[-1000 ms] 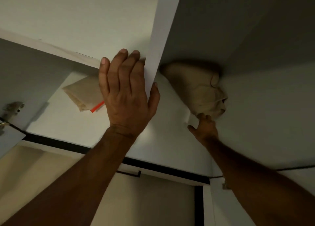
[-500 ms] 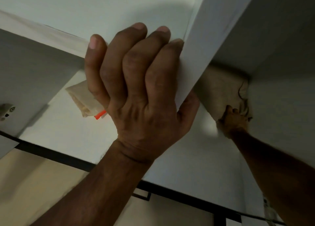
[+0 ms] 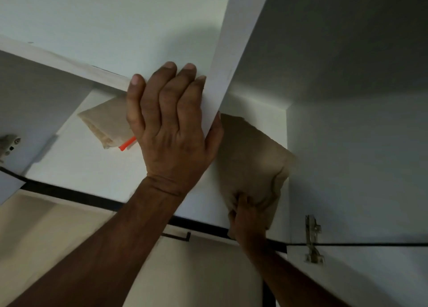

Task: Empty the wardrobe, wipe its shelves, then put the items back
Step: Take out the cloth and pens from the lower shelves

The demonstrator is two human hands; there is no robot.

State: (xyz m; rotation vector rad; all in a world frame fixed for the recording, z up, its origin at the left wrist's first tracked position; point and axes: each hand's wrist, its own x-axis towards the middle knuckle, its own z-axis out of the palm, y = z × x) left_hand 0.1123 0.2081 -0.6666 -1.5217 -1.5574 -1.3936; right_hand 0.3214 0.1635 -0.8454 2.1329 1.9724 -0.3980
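I look up into a high white wardrobe. My left hand (image 3: 171,130) grips the front edge of the white vertical divider (image 3: 234,58), fingers on its left face and thumb on the right. In the right compartment my right hand (image 3: 245,223) pinches the near end of a beige cloth bundle (image 3: 252,158), which reaches the shelf's front edge. A second folded beige cloth (image 3: 104,126) with an orange strip (image 3: 127,143) lies on the shelf in the left compartment, partly hidden behind my left hand.
The white shelf (image 3: 76,167) has a black front edge (image 3: 69,193). A metal hinge (image 3: 312,242) sits on the right side panel and another hinge (image 3: 9,144) on the left. An upper shelf edge (image 3: 58,61) crosses the left compartment.
My right hand has dragged the beige bundle from the back corner forward to the shelf's front edge. My left hand stays clamped on the divider; the view has shifted.
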